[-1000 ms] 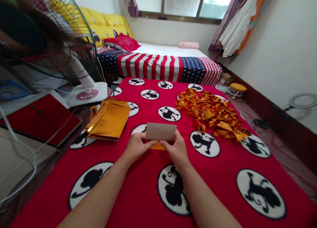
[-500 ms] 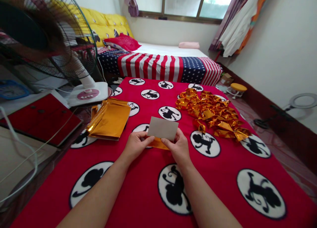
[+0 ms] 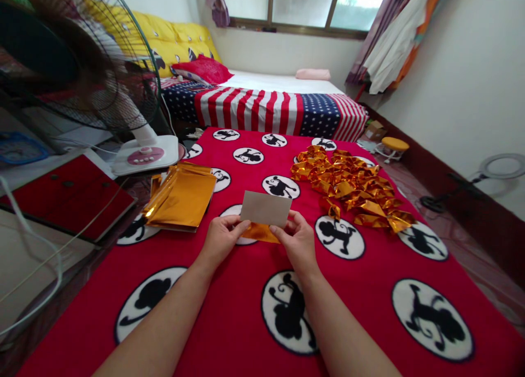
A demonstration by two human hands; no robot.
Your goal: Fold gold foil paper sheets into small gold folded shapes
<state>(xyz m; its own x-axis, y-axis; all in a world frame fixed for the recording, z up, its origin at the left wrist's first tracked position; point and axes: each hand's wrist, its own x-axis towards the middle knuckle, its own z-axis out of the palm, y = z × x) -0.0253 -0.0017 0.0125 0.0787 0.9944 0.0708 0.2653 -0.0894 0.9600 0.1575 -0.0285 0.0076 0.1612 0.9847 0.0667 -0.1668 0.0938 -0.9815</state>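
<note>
Between my two hands is a sheet of gold foil paper (image 3: 264,207), its pale grey back facing me and a gold strip folded up along the near edge. My left hand (image 3: 221,235) pinches its left end, thumb at the fold. At the right end, my right hand (image 3: 298,237) grips it the same way. The fingers behind the sheet are partly hidden. To the left lies a stack of flat gold foil sheets (image 3: 182,196). A heap of folded gold foil pieces (image 3: 348,183) spreads over the right side of the red cloth (image 3: 229,295).
A running electric fan (image 3: 143,153) stands at the left, beside a dark red board (image 3: 69,196) and a white cable (image 3: 57,267). Behind the cloth is a bed with a striped, starred cover (image 3: 262,112). On the right floor are a yellow stool (image 3: 394,145) and a ring-light stand (image 3: 463,183).
The sheet has shifted slightly left, and more of the gold strip along its near edge shows. Both hands keep hold of its ends.
</note>
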